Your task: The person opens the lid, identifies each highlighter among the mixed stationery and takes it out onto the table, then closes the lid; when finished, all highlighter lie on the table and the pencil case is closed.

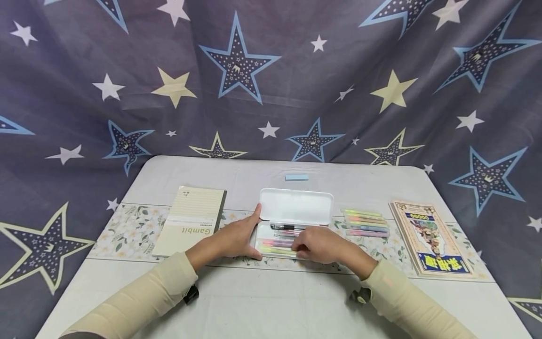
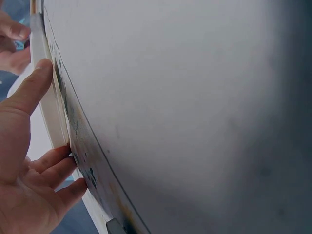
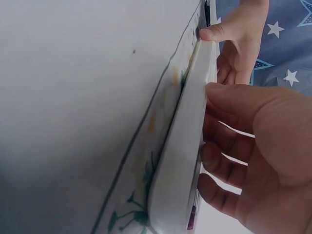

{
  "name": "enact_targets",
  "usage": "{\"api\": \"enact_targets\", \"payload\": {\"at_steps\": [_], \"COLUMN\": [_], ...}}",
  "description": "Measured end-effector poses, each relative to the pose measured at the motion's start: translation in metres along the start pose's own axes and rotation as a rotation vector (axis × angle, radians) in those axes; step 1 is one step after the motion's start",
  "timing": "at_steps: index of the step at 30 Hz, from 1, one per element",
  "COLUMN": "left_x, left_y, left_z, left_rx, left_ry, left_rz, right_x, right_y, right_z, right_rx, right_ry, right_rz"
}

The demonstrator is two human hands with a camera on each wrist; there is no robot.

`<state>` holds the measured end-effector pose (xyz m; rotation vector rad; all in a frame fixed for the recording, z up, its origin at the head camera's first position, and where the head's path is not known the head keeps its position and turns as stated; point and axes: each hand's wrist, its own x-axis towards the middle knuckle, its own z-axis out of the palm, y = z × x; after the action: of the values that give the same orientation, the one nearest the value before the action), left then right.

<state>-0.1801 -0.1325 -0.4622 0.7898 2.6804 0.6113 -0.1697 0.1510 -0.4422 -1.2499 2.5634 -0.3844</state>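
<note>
A white pencil case [image 1: 296, 207] lies with its lid laid back, holding a black-capped pen [image 1: 280, 227] and several highlighter pens [image 1: 271, 244] in pink, purple and yellow. My left hand [image 1: 237, 237] braces its left end, thumb at the front corner and forefinger stretched toward the hinge. My right hand [image 1: 319, 244] reaches over the right half with curled fingers, its tips on the highlighters near the front rim. In the right wrist view, thumb and fingers line the edge of the case [image 3: 183, 131]; the pen ends under them are hidden.
A row of highlighters [image 1: 366, 223] lies right of the case, and a pink-bordered comic book [image 1: 432, 240] farther right. Left of the case is a cream notebook [image 1: 190, 221]. A light blue block [image 1: 296, 177] sits behind the lid. A star-patterned curtain [image 1: 271, 84] hangs behind the table.
</note>
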Motion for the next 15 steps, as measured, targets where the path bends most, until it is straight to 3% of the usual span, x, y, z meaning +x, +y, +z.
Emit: {"api": "enact_targets", "payload": {"at_steps": [6, 15], "left_x": [-0.0001, -0.0007], "left_y": [0.0010, 0.0016], "left_z": [-0.0008, -0.0016], "left_rx": [-0.003, -0.009], "left_ry": [-0.001, -0.004], "left_rz": [-0.001, -0.003], "right_x": [-0.0001, -0.0058], "right_y": [0.0000, 0.0032], "right_z": [0.0009, 0.0013], "right_rx": [0.033, 0.047], "right_ry": [0.005, 0.085], "right_rz": [0.021, -0.037]}}
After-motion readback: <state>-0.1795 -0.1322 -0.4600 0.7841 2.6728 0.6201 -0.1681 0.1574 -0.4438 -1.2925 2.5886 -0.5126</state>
